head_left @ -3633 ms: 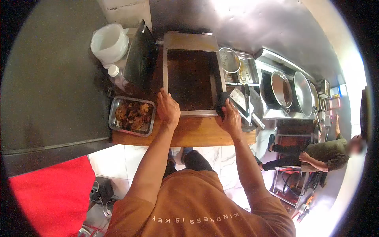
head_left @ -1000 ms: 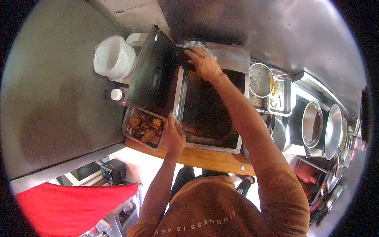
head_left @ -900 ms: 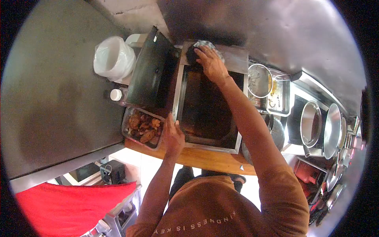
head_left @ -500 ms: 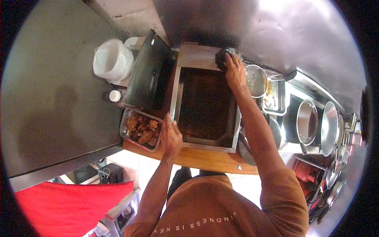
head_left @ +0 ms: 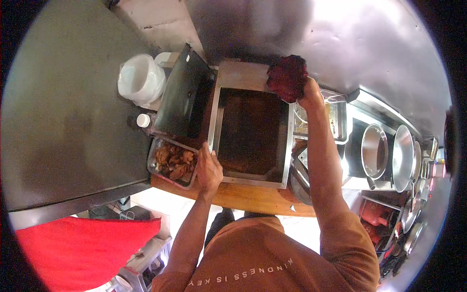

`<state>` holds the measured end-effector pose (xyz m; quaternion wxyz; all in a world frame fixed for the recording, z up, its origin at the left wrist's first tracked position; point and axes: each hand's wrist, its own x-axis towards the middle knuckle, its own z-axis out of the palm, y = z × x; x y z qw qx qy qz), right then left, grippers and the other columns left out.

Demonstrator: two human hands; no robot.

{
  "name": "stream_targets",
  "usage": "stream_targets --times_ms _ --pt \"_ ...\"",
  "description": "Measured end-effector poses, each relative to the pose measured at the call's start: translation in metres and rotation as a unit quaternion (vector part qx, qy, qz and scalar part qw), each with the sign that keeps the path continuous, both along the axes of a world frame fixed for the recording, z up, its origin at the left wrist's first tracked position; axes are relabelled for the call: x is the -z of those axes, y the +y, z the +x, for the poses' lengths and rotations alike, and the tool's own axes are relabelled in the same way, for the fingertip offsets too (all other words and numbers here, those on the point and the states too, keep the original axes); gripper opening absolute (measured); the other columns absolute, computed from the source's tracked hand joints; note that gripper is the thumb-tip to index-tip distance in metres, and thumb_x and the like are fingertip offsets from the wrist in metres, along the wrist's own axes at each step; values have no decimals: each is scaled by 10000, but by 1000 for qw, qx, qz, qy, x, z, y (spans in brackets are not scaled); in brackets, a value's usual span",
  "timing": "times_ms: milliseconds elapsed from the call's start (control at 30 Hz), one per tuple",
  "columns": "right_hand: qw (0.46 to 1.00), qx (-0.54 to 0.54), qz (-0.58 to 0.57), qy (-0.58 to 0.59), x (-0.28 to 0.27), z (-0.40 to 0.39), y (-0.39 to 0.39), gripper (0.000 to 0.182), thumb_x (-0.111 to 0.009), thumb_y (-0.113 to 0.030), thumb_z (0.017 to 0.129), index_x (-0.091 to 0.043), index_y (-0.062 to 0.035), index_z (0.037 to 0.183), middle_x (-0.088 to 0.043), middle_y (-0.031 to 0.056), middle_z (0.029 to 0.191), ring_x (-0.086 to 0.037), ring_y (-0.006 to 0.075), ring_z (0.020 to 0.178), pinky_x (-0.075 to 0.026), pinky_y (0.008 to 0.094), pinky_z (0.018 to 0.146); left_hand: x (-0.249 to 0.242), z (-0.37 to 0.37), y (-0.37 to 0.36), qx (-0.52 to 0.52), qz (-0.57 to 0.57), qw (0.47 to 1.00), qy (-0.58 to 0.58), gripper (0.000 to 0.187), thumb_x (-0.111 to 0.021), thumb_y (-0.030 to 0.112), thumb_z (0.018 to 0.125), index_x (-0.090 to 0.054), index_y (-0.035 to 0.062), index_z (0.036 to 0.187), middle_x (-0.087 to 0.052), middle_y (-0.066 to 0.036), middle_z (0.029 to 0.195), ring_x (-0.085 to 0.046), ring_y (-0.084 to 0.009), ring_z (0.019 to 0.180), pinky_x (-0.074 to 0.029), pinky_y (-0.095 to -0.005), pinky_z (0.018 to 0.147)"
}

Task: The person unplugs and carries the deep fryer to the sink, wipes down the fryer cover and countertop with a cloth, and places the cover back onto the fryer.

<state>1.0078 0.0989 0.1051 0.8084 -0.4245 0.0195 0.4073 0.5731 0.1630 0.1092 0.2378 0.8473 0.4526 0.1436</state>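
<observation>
My right hand (head_left: 311, 93) is closed around a bunched dark red cloth (head_left: 288, 78), raised at the back right corner of the metal fryer (head_left: 242, 70). Dark liquid (head_left: 253, 131) fills the fryer's rectangular well. Against the fryer's left rim, near the front, rests my left hand (head_left: 209, 169), fingers stretched out and holding nothing. Just left of that hand sits a clear tray of browned fried pieces (head_left: 172, 160). A dark upright panel (head_left: 181, 97) stands along the fryer's left side.
Behind the panel are a bag-lined white bucket (head_left: 141, 80) and a white-capped bottle (head_left: 143, 120). To the right lie a metal tray (head_left: 340, 124) and several pans, including a deep pot (head_left: 374, 151). The wooden counter edge (head_left: 243, 195) runs in front of me.
My right hand has lifted the cloth off the fryer's back ledge and moved right. The cloth now hangs bunched in view. My left hand stays at the left rim.
</observation>
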Motion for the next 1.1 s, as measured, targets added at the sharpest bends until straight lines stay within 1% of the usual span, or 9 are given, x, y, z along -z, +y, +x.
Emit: stream_targets --times_ms 33,100,133,233,267,367,533,800,1100 --pt "965 74 -163 -191 3 1 0 392 -484 -271 1039 -609 42 1240 -686 219 1121 -661 381 1018 -517 494 906 -2 1 0 0 -2 1000 -2 454 -459 154 1044 -417 -70 1437 -545 -313 1337 -555 -484 1213 -478 -505 1012" --pt "700 200 -448 -519 6 -6 -3 392 -494 -258 1024 -605 47 1243 -676 251 1117 -636 424 1045 -480 518 948 -5 1 -1 0 -9 1000 -5 458 -467 147 1038 -414 -67 1439 -544 -314 1336 -555 -485 1213 -482 -501 1007" --pt "647 220 -497 -535 -16 -18 -7 439 -521 -285 1001 -569 34 1299 -637 279 1176 -584 465 1111 -428 540 994 -4 1 -1 0 4 1000 -3 458 -472 141 1033 -414 -65 1438 -545 -313 1329 -557 -484 1207 -483 -503 1001" --pt "544 240 -364 -717 -32 -50 -4 493 -527 -325 1000 -527 12 1359 -576 285 1307 -518 465 1233 -382 541 1058 -1 2 -1 -5 24 1000 -1 454 -487 121 1020 -417 -60 1430 -551 -310 1304 -564 -484 1186 -486 -512 983" --pt "528 150 -348 -760 -37 -63 -5 580 -516 -388 1010 -462 -2 1439 -453 291 1467 -408 477 1361 -322 558 1129 -1 2 -1 -7 21 1000 -2 451 -492 114 1015 -420 -58 1426 -553 -309 1293 -566 -483 1177 -486 -516 976" --pt "447 57 -434 -780 -15 -81 9 585 -529 -400 1012 -461 -27 1458 -422 274 1510 -371 476 1398 -272 549 1177 -7 3 0 4 14 1000 -14 435 -493 103 1012 -428 -66 1407 -559 -313 1262 -575 -486 1145 -487 -525 959" --pt "483 24 -475 -735 12 -74 22 619 -472 -391 1032 -411 26 1486 -373 269 1546 -303 504 1429 -223 579 1198 -8 0 0 11 5 1000 -20 426 -488 114 1023 -429 -91 1392 -562 -329 1238 -587 -497 1110 -495 -526 942" --pt "458 11 -526 -716 18 -113 74 610 -390 -353 1053 -379 52 1510 -333 241 1592 -224 473 1491 -159 553 1232 5 1 4 14 24 1000 -15 436 -491 129 1031 -445 -98 1400 -560 -353 1278 -587 -494 1150 -499 -508 961" --pt "467 -29 -381 -798 22 -164 162 471 -449 -192 1024 -473 46 1430 -460 218 1495 -334 448 1438 -262 521 1198 4 0 3 -1 9 1000 27 467 -477 155 1035 -401 -70 1437 -528 -346 1319 -552 -499 1199 -468 -521 1015"
